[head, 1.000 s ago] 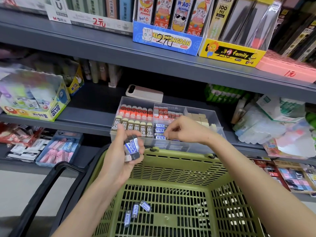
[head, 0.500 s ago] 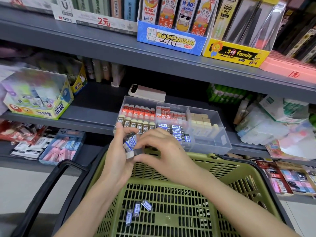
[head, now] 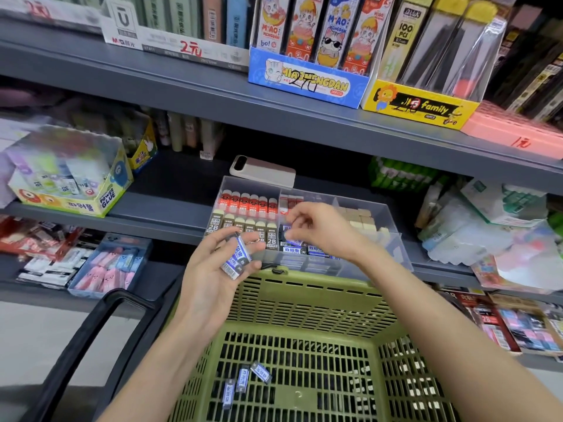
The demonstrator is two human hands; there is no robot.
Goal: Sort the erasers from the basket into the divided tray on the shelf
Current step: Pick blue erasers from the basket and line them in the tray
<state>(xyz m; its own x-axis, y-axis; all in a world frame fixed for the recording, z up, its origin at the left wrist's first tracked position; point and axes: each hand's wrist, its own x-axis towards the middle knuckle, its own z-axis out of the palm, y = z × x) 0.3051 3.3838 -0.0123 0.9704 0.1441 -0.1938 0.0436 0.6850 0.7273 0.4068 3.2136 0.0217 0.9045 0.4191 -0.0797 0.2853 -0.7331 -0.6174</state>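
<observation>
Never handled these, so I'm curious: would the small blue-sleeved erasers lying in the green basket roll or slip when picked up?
Probably no rolling: the loose erasers are flat-sided blocks lying flat on the basket floor. Likely light and stiff: the left hand holds another eraser between thumb and fingers. Their printed sleeves may be a bit slick.

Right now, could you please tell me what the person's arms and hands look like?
The left forearm and right forearm are bare to the frame edge, no sleeves showing. The left hand and right hand wear no gloves; no rings, watch or bracelet are visible.
</observation>
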